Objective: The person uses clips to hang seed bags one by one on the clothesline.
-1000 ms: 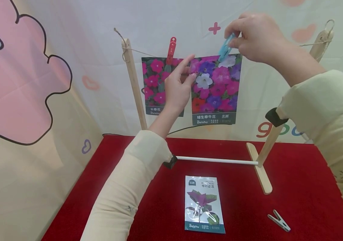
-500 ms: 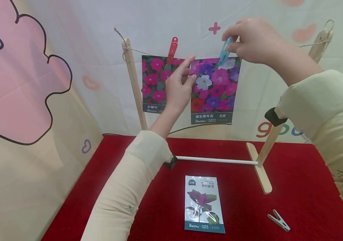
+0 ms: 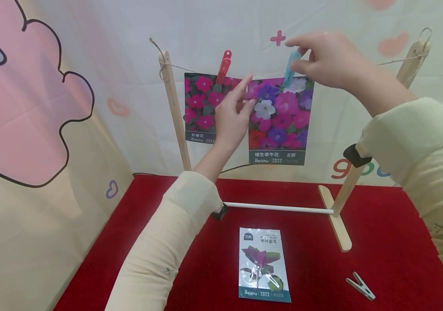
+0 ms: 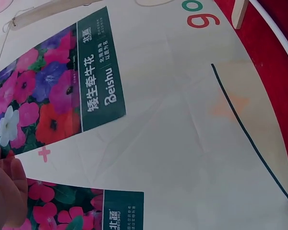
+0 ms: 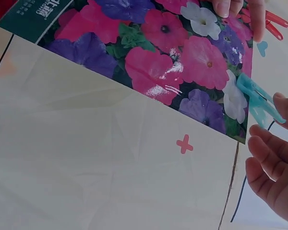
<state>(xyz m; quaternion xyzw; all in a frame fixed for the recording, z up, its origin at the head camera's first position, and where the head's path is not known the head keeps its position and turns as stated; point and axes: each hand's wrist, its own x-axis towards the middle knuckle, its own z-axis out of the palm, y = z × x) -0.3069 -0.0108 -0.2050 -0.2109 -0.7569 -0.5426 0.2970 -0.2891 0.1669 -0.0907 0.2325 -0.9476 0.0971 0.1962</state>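
Note:
In the head view, a seed packet with mixed petunias (image 3: 280, 116) hangs at the string, and a light-blue clothespin (image 3: 289, 71) is on its top edge. My right hand (image 3: 334, 62) is at that clothespin: the thumb touches its side, while the index finger stretches past its upper end. The right wrist view has thumb and fingers spread around the clothespin's handles. My left hand (image 3: 231, 121) pinches the packet's left edge, index finger pointing up. Behind it hangs a pink-flowered seed packet (image 3: 202, 103) under a red clothespin (image 3: 224, 67), partly hidden by the hand.
A wooden post (image 3: 175, 112) at left and another post (image 3: 412, 65) at right carry the string. A white rod (image 3: 280, 207) joins the stand low down. On the red cloth (image 3: 206, 268) lie a silvery seed packet (image 3: 262, 263) and a grey clothespin (image 3: 360, 286).
My right hand has come down a little with the light-blue clothespin, and its index finger has straightened off it. The hanging packets have swayed slightly. My left hand stays nearly in place.

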